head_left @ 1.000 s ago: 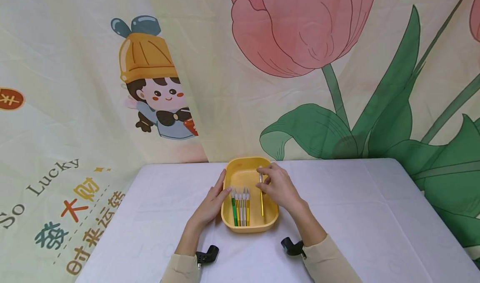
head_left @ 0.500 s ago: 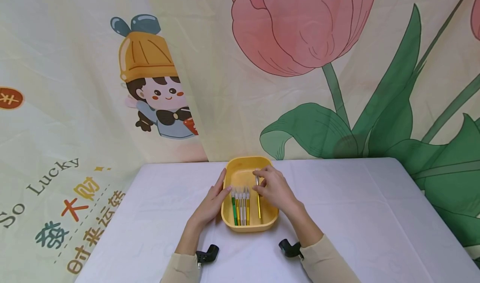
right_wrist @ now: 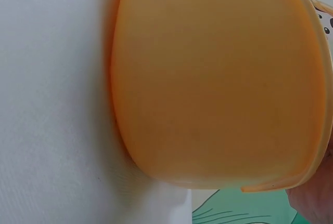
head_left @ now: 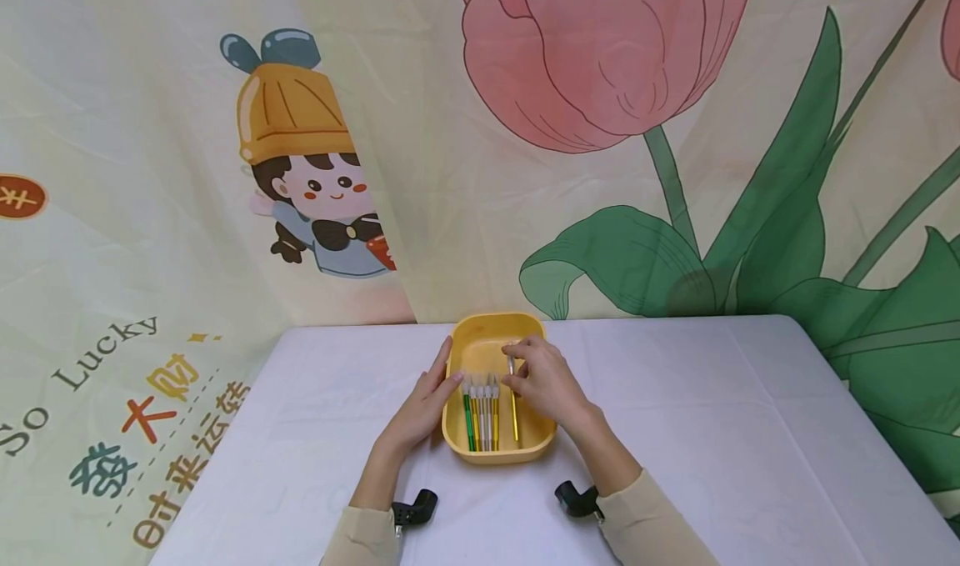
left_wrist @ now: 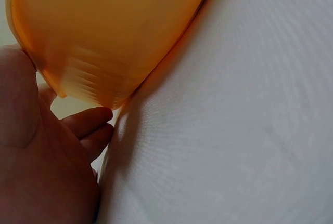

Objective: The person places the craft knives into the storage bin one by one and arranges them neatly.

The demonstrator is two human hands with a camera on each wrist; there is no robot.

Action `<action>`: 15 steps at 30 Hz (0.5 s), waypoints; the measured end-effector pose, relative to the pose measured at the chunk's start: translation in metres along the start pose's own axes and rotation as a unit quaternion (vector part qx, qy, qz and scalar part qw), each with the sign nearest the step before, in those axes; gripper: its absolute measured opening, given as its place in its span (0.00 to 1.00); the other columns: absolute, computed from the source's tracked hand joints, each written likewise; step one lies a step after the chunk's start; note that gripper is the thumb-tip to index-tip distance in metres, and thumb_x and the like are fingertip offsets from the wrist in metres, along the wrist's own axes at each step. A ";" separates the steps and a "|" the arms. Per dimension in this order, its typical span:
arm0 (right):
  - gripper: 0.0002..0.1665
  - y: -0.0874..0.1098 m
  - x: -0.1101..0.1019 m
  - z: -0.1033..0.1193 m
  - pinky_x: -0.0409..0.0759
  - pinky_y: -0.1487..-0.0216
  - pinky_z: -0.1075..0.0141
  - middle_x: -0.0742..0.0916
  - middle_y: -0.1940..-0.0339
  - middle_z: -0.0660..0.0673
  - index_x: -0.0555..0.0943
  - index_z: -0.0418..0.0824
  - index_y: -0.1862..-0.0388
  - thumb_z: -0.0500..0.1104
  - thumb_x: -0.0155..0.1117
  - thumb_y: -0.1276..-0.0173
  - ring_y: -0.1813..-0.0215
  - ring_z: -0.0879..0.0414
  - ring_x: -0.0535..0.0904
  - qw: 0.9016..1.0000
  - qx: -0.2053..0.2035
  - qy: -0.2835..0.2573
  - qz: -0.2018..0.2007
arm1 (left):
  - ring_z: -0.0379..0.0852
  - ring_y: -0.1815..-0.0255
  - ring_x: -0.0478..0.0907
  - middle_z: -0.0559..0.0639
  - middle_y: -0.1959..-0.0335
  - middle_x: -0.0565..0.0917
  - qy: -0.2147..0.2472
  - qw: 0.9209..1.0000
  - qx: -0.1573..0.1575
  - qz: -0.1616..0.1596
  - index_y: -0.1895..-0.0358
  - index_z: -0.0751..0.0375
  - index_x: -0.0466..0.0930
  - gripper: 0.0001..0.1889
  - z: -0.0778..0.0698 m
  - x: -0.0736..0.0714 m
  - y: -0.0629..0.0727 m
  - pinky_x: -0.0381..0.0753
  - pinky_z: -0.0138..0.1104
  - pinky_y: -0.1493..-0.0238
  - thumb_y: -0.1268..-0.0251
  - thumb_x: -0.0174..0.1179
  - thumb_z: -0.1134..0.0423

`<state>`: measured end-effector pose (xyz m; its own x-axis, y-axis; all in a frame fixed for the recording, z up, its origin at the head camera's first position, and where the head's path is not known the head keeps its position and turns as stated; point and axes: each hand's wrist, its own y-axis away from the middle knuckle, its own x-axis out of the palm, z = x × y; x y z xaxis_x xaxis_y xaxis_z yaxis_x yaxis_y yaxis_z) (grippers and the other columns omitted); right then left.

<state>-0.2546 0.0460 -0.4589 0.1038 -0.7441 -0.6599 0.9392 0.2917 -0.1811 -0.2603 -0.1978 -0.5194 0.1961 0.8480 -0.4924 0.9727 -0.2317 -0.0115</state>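
Observation:
In the head view a yellow tray (head_left: pixel 501 458) stands on the table near its far edge. My left hand (head_left: pixel 420 403) holds the tray's left side, thumb over the rim and fingers along the outer wall. Several slim pen-shaped tools (head_left: pixel 483 416) lie side by side in the tray's left half, green, gold and silver, with pale pointed tips facing away from me. Over the right half, my right hand (head_left: pixel 551 383) pinches a slim gold pen-shaped tool (head_left: pixel 515 420) near its upper end. The right wrist view shows the tray's outer wall (right_wrist: pixel 213 89), with only a bit of the hand at the edge.
A white cloth covers the table (head_left: pixel 712 433). Behind it hangs a printed curtain (head_left: pixel 450 174) with a tulip and a cartoon figure, close to the tray's far end. Black wrist cameras (head_left: pixel 576 499) sit at both cuffs.
My right hand has moved slightly left and towards me with the gold pen-shaped tool, bringing it nearer the row. The left hand and tray have stayed put.

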 end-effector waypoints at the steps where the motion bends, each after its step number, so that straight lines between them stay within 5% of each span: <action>1: 0.26 0.000 0.001 0.000 0.81 0.66 0.73 0.83 0.49 0.43 0.85 0.36 0.38 0.37 0.77 0.35 0.63 0.58 0.78 1.000 0.000 0.000 0.001 | 0.45 0.12 0.42 0.35 0.14 0.48 0.000 1.000 0.001 0.000 0.14 0.32 0.40 0.34 0.000 0.000 0.000 0.25 0.56 0.15 0.15 0.44 0.45; 15: 0.25 0.000 0.009 0.001 0.81 0.66 0.72 0.83 0.52 0.43 0.85 0.32 0.39 0.35 0.77 0.35 0.63 0.58 0.78 1.000 -0.008 0.001 0.013 | 0.44 0.12 0.43 0.36 0.14 0.49 -0.005 1.000 0.003 0.002 0.14 0.33 0.40 0.35 -0.001 0.000 0.001 0.25 0.56 0.15 0.16 0.44 0.42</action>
<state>-0.2538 0.0385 -0.4643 0.1274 -0.7344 -0.6667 0.9309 0.3205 -0.1751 -0.2598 -0.1978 -0.5185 0.1990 0.8420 -0.5014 0.9711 -0.2381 -0.0145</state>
